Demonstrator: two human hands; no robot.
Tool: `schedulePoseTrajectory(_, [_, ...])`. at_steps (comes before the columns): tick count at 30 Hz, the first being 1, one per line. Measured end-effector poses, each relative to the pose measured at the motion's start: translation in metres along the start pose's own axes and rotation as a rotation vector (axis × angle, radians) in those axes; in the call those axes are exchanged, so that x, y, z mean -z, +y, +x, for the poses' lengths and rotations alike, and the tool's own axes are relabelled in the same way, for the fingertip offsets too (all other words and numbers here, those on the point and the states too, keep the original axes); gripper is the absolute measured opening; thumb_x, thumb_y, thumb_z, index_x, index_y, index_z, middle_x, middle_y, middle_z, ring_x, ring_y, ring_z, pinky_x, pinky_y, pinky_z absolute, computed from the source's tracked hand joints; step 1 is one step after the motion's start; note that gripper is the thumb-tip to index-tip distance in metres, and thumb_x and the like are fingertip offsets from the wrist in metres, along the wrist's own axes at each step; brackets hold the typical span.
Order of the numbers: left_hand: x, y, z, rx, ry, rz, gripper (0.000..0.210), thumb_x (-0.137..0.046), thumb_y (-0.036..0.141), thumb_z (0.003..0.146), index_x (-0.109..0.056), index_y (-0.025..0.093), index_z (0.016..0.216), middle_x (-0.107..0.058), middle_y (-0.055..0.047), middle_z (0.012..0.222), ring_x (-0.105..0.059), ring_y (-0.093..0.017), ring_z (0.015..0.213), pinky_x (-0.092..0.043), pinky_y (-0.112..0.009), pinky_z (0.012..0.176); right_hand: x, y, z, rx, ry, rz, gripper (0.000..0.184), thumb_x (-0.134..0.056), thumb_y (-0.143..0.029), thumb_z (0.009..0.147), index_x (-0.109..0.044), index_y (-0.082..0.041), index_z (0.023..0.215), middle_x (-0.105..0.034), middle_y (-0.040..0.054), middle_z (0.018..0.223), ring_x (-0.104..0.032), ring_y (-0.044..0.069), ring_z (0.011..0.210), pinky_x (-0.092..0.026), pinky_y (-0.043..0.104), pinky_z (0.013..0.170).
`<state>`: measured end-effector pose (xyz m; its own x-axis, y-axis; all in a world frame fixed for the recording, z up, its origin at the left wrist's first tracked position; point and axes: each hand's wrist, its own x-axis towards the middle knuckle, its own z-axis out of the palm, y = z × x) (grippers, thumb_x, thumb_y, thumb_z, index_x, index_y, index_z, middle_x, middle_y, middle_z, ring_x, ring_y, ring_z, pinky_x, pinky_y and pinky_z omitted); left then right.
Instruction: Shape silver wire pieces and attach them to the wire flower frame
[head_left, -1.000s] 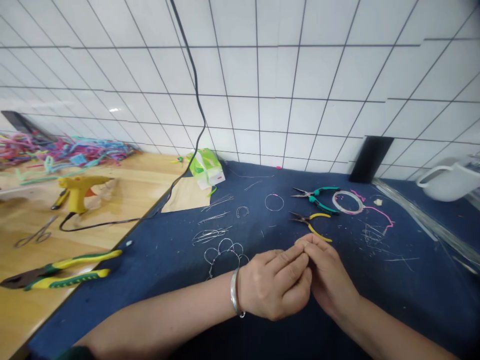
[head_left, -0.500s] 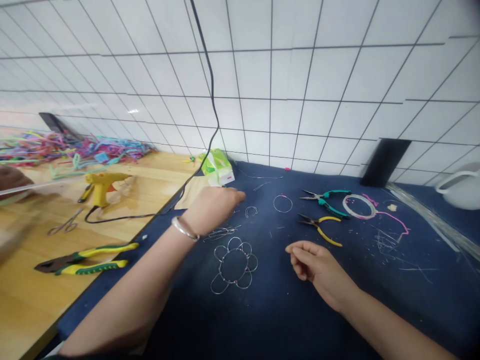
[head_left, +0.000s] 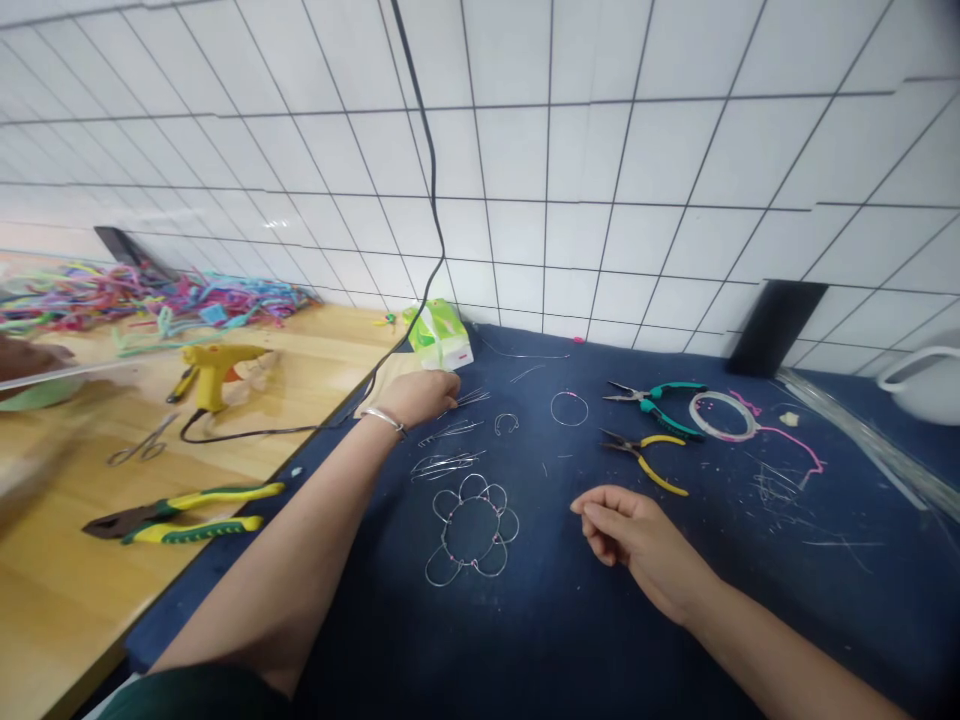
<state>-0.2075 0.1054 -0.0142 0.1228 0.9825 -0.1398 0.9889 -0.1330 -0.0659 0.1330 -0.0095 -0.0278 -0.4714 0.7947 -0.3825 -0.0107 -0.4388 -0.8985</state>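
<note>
My left hand, a bracelet on its wrist, reaches to the back of the dark blue mat, its fingers curled down at one end of a small bundle of thin wires. Whether the fingertips grip a wire is hidden. My right hand hovers over the mat with fingers curled and thumb against the forefinger; I cannot make out anything in it. Between the arms lies a flower-shaped wire ring with loops and small pink beads. More wire pieces lie just beyond it, beside a small bent wire ring.
Teal-handled pliers, yellow-handled pliers, a wire coil and a plain wire ring lie rightward. Combination pliers, scissors and a glue gun lie left. Another person's hand shows at the left edge.
My left hand has moved back and left, uncovering the wire bundles on the mat. My right hand stays almost still. The view has shifted slightly.
</note>
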Motion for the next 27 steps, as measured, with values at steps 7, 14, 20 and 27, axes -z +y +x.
schedulePoseTrajectory(7, [-0.014, -0.003, 0.008, -0.012, -0.03, -0.07, 0.029, -0.05, 0.028, 0.088, -0.051, 0.014, 0.113, -0.054, -0.009, 0.113, -0.056, -0.02, 0.094, -0.049, -0.04, 0.079, 0.0, 0.0, 0.001, 0.008, -0.005, -0.001, 0.016, -0.054, -0.028, 0.081, -0.061, -0.016, 0.088, -0.052, 0.0001, 0.071, -0.045, 0.009, 0.057, -0.032, 0.023, 0.051])
schedulePoseTrajectory(14, [-0.02, -0.009, 0.011, 0.014, 0.031, -0.097, 0.03, -0.051, 0.029, 0.087, -0.051, 0.014, 0.113, -0.054, -0.009, 0.112, -0.057, -0.02, 0.094, -0.049, -0.04, 0.078, 0.0, 0.0, 0.0, 0.015, -0.01, 0.006, 0.016, -0.055, -0.03, 0.08, -0.062, -0.017, 0.088, -0.052, -0.0002, 0.07, -0.045, 0.009, 0.058, -0.032, 0.023, 0.051])
schedulePoseTrajectory(20, [-0.018, -0.009, 0.014, -0.02, 0.081, -0.115, 0.02, -0.048, 0.026, 0.084, -0.062, 0.018, 0.095, -0.067, -0.006, 0.088, -0.06, -0.019, 0.083, -0.044, -0.028, 0.075, 0.0, -0.001, 0.0, 0.011, -0.015, 0.001, 0.016, -0.056, -0.03, 0.08, -0.062, -0.017, 0.087, -0.053, -0.0001, 0.071, -0.046, 0.009, 0.058, -0.033, 0.023, 0.052])
schedulePoseTrajectory(27, [-0.012, -0.006, 0.009, -0.004, 0.171, -0.106, 0.023, -0.044, 0.029, 0.08, -0.066, 0.021, 0.084, -0.068, -0.006, 0.091, -0.059, -0.021, 0.086, -0.041, -0.027, 0.075, 0.0, -0.002, -0.001, 0.01, -0.018, -0.003, 0.016, -0.055, -0.03, 0.081, -0.062, -0.017, 0.087, -0.053, -0.0003, 0.07, -0.046, 0.009, 0.058, -0.032, 0.023, 0.052])
